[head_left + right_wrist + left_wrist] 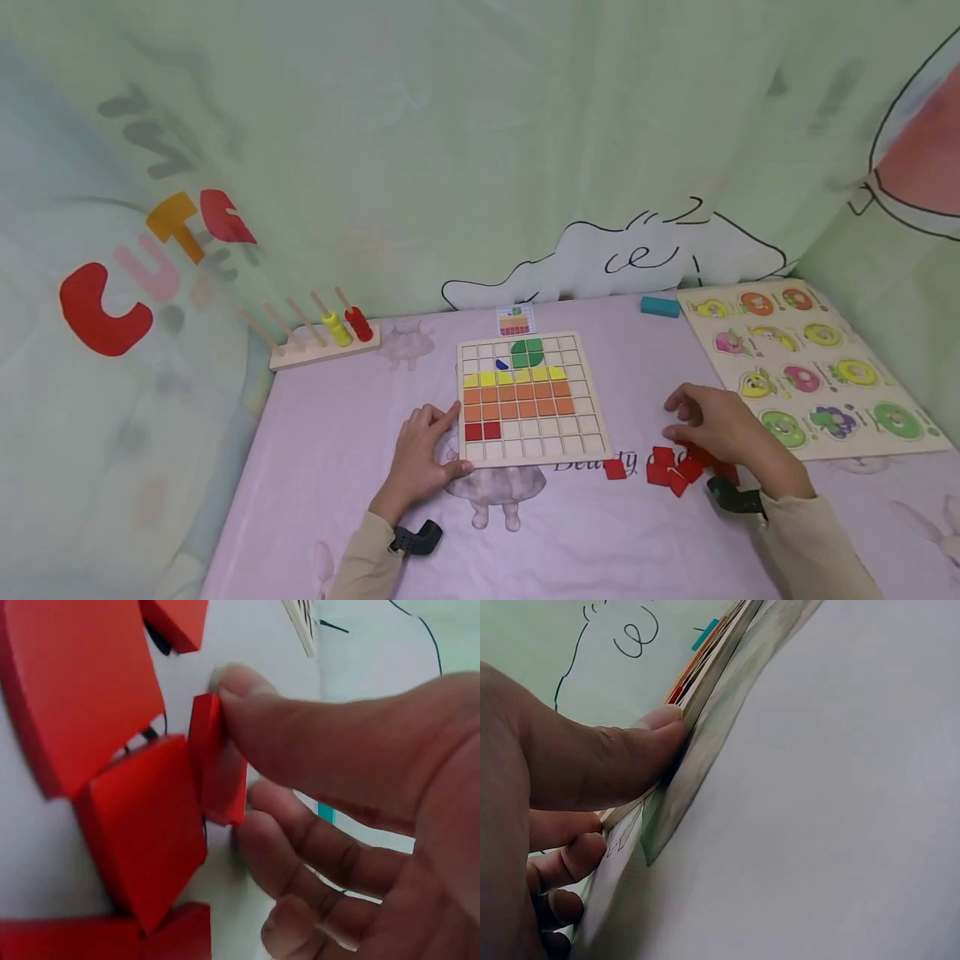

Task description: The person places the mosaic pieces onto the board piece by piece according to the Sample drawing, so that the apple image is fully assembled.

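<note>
A wooden grid board holds red, orange, yellow, green and blue pieces. My left hand grips its near left corner, the thumb against the near edge and the forefinger at the left side. Over a loose pile of red square tiles is my right hand, fingers slightly bent and thumb apart from them. In the right wrist view the thumb overlaps one narrow-looking red tile; the head view shows nothing red between the fingertips. Whether the thumb touches that tile is unclear.
A small pattern card lies behind the board. At the back left stands a peg stand with yellow and red beads. On the right are a teal block and a fruit puzzle board. One red tile lies near the grid board.
</note>
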Demonstrator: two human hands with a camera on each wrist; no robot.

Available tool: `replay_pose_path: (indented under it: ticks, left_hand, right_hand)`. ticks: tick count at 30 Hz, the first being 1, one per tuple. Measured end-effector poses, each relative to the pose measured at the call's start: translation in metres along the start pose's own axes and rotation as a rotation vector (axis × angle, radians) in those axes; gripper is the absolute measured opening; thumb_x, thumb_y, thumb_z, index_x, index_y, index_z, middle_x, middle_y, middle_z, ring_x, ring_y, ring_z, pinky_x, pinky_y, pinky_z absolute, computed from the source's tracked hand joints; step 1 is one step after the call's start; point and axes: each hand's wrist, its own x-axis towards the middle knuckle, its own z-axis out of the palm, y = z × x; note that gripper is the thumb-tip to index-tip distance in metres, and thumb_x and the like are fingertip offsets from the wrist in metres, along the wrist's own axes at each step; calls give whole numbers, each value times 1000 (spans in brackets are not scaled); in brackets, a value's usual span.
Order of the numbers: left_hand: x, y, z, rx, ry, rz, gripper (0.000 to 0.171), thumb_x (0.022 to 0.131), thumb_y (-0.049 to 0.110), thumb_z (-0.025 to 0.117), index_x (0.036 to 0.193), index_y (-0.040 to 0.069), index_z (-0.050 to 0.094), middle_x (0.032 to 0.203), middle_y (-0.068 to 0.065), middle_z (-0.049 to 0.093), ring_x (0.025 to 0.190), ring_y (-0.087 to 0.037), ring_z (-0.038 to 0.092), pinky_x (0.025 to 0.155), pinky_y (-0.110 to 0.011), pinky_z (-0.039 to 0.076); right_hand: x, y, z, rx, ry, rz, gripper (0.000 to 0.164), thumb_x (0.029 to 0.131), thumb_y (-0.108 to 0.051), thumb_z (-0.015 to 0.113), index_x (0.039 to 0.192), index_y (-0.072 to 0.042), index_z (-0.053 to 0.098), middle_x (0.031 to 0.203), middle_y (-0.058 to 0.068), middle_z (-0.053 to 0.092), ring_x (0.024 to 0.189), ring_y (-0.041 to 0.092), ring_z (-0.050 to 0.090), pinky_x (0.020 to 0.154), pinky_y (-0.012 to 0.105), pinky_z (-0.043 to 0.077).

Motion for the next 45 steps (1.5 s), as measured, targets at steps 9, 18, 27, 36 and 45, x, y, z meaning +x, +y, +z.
replay_pose_path:
  ticks: [9,18,27,36,45]
  left_hand:
    - [0,-1,2,-6,1,15,94,71,39,89,155,14,56,107,-1,54,97,-15,43,85,-35,35]
    - [0,0,-1,4,4,10,94,71,38,91,155,14,56,106,0,54,97,-14,43,85,-34,35]
    - [0,-1,0,-4,13,23,94,70,38,91,154,13,57,106,0,54,97,-14,44,85,-34,36]
    - [0,-2,-1,-5,10,18,93,71,38,90,154,14,57,105,1,54,97,-14,43,85,-34,35]
    - [0,0,-2,-18,0,6,93,71,40,88,155,14,57,105,0,53,97,-15,43,85,-34,35]
  right_hand:
    - [-4,0,-6,-19,-12,3,43,84,-28,89,112,-3,69,96,8,65,89,24,59,71,35,54]
    - [-5,9,-9,3,-44,-24,33,84,-23,89,103,-6,69,88,3,63,86,22,57,67,33,51]
    - [1,3,2,61,53,-73,38,92,-25,82,118,-7,61,87,3,65,76,18,57,60,27,48]
    - [23,-41,45,309,187,-127,37,94,-25,82,126,-8,74,95,6,77,82,18,70,72,19,54]
    - [39,-96,87,451,89,-176,34,94,-12,80,126,-3,72,97,5,77,86,17,71,74,20,54]
